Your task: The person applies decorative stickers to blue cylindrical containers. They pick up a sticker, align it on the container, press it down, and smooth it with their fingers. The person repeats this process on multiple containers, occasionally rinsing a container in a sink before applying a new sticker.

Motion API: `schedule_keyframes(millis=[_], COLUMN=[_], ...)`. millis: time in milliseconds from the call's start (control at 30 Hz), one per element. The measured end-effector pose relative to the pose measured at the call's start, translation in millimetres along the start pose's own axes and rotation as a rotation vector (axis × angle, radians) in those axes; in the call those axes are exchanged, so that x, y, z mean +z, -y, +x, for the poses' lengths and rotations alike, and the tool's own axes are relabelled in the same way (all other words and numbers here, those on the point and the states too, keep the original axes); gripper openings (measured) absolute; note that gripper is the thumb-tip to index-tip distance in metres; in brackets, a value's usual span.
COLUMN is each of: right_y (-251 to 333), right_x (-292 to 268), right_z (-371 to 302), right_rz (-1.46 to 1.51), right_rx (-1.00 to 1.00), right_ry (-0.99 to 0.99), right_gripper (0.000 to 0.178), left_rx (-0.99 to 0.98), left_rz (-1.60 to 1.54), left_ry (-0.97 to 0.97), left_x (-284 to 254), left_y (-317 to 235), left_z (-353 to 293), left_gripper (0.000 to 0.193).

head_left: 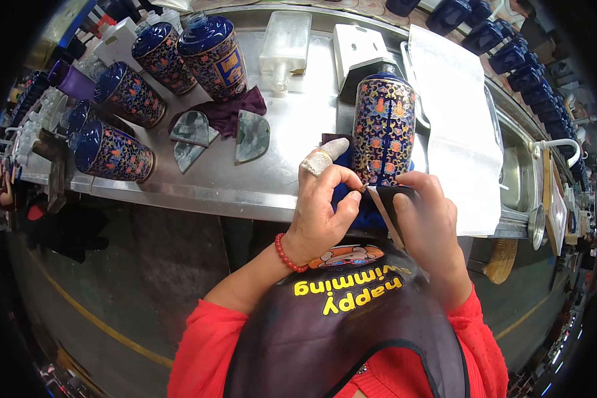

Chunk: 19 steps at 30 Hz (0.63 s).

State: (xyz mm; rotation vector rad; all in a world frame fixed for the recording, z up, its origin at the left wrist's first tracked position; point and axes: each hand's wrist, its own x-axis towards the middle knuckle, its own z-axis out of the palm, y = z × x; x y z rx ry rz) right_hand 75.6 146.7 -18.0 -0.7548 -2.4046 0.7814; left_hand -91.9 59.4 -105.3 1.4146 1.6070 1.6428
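Note:
A dark blue bottle point(383, 132) with a gold and red floral pattern lies in front of me, its neck away from me near a black-and-white stand. At its base, my left hand point(322, 202) is closed, with thumb and index finger pinched at the rim. Whatever is between those fingertips is too small to make out. A pale cloth cover wraps one finger of that hand. My right hand point(434, 222) grips a dark flat strip point(386, 205) with a pale edge beside the base. Blue cloth shows beneath the bottle.
Several patterned bottles point(212, 63) stand to the left on the metal table point(179, 189). Nearby lie a purple cloth point(245, 104) and grey-green flat pieces point(252, 136). A clear container point(285, 46) sits at the back. To the right are white paper point(461, 152) and a sink point(516, 172).

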Motion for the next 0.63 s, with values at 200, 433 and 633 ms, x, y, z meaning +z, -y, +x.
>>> schedule_keyframes(millis=[200, 433, 633], right_y=[-1.4, -3.8, -6.2], right_x=[3.0, 4.8, 4.1], right_z=[1.4, -0.1, -2.0], right_rz=[0.024, 0.061, 0.086], right_rx=[-0.006, 0.029, 0.054], right_ry=[-0.007, -0.007, -0.009], right_gripper=[0.020, 0.019, 0.019], left_rx=[-0.025, -0.076, -0.062], left_rz=[-0.029, -0.058, -0.027], left_ry=[0.024, 0.060, 0.062], left_x=[-0.5, -1.1, 0.7], left_y=[2.3, 1.2, 1.8], left_z=[0.1, 0.0, 0.5], left_gripper=[0.012, 0.013, 0.018])
